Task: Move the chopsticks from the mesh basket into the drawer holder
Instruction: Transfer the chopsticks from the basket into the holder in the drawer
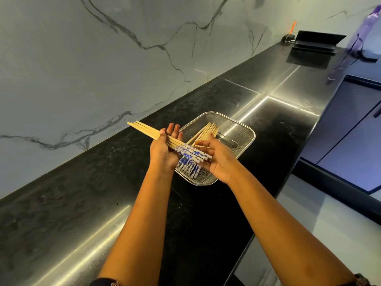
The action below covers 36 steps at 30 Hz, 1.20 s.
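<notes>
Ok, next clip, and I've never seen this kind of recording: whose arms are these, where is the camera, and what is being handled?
There is no machine here. A person wears one wide-angle camera on the head, looking down at their own bare arms. The left hand lies palm up with a bundle of chopsticks resting across it: pale wood with blue-and-white patterned ends. The right hand is open beside those patterned ends. Beneath the hands a metal mesh basket stands on a dark, shiny countertop and holds more chopsticks of the same kind. A marbled wall runs behind. No drawer holder shows in this picture.
</notes>
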Available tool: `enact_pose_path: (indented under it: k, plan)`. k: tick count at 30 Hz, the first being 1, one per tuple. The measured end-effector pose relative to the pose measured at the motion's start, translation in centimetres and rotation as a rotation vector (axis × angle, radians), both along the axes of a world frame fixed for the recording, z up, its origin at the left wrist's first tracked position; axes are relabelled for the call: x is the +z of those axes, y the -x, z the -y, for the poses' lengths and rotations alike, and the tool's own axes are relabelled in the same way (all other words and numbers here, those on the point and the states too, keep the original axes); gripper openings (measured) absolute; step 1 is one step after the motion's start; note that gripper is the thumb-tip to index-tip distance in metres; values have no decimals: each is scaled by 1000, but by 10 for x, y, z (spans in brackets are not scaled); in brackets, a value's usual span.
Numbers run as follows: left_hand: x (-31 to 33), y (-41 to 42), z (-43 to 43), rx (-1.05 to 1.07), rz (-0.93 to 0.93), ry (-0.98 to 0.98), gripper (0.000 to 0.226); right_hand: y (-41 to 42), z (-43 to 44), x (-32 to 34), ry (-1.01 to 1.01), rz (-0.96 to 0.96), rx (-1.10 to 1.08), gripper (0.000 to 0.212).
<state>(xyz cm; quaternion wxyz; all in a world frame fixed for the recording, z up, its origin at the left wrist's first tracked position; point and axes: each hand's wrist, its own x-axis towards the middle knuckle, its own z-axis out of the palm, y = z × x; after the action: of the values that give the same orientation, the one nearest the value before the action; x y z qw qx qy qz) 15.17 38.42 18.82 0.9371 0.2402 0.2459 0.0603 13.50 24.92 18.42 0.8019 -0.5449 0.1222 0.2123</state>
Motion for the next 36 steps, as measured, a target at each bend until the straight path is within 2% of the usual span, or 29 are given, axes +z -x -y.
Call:
enact_pose_path:
  k: [3,8,12,16,19,21,23,29,31,33,36]
  plan:
    - [3,9,13,12,2,16,14,3,-5,-4,-184,-19,-219,49]
    - [5,25,46,-23,23,18,14,10,-8,-4,-286,-41,-360,61]
    - [7,36,53,-1,51,-14,17,20,9,-4,-370,-40,-413,70]
    - [4,42,62,-31,30,1,15,28,7,2,-330,-65,-416,73]
    - [7,81,106,-17,42,11,17,61,48,1,-374,-23,-427,74]
    - [3,81,106,-1,72,6,22,67,52,-2,-427,-35,-444,74]
    - [3,87,112,-12,84,-6,16,75,59,-4,-408,-39,-440,74]
    - [-2,154,167,-64,90,-29,12,130,111,-15,-381,-15,-425,69]
    - [-5,174,179,-71,94,-54,13,148,131,-18,-285,11,-362,63]
    - [-13,191,192,-112,82,-114,11,162,151,-21,-106,52,-247,58]
    - [-37,216,216,-192,115,-256,14,179,179,-20,299,199,17,46]
